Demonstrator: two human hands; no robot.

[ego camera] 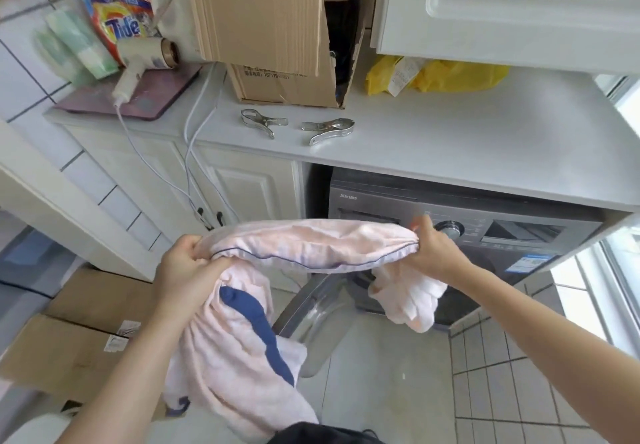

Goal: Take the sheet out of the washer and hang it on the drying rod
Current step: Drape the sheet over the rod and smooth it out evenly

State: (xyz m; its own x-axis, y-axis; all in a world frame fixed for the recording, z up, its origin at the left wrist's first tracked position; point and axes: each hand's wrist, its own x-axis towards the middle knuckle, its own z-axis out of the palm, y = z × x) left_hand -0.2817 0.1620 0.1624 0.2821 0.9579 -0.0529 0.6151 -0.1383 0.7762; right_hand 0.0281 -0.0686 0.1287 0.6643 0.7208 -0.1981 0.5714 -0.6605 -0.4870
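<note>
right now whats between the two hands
In the head view, a taut stretch of the pink sheet spans from the left hand to the right hand.

Two bare forearms are seen, with no sleeves reaching the wrists. The left hand point(183, 267) and right hand point(434, 253) are ungloved; no rings or watch are visible. Dark clothing point(322, 435) is glimpsed at the bottom edge.

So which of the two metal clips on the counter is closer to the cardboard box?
The left clip, lying just in front of the open cardboard box. The other clip lies farther right and nearer the counter's front edge.
</note>
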